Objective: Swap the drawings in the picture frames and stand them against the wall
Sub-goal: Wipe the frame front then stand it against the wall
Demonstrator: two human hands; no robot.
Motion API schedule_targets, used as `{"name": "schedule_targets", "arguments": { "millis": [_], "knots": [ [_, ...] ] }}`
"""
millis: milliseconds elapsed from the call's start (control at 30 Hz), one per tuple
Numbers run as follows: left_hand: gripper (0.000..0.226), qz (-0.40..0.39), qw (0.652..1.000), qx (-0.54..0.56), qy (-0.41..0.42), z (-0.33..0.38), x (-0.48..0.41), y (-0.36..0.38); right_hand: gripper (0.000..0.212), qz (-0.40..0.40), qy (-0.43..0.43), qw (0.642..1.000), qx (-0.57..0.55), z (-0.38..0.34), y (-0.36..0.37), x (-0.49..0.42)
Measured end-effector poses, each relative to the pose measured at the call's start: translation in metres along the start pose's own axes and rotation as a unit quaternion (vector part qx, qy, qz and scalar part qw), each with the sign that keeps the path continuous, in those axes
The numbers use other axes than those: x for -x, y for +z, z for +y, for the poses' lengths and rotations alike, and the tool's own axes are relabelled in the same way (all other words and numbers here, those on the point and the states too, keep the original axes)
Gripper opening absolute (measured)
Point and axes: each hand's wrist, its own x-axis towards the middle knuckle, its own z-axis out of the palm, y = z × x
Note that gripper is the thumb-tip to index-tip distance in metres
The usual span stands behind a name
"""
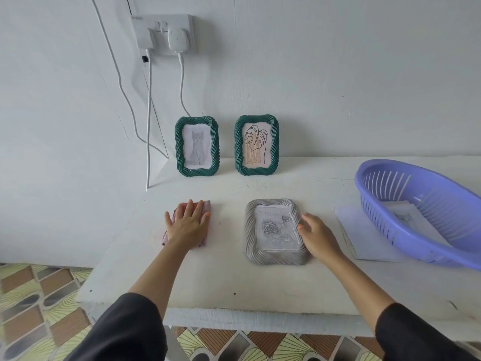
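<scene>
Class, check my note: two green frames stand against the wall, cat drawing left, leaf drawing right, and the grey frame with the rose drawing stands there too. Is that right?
One slip: the head view shows the grey frame lying flat on the table, not standing. The green frames do stand against the wall, cat drawing left, leaf drawing right.

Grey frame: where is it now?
Head view, centre-right: the grey frame lies flat on the table in front of the green leaf frame, with the right hand at its right edge.
</scene>
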Motion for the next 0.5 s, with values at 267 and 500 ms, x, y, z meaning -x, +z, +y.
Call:
{"name": "schedule_targets", "arguments": {
  "millis": [267,500],
  "knots": [
    [0.054,0.065,0.997,0.042,0.027,0.068,0.036,0.004,0.047,-0.004,-0.022,0.997,0.079,0.003,0.005,0.002],
    [0.036,-0.017,0.990,0.141,-0.003,0.103,0.049,0.015,0.029,0.026,0.009,0.998,0.064,0.002,0.008,0.002]
  ]
}}
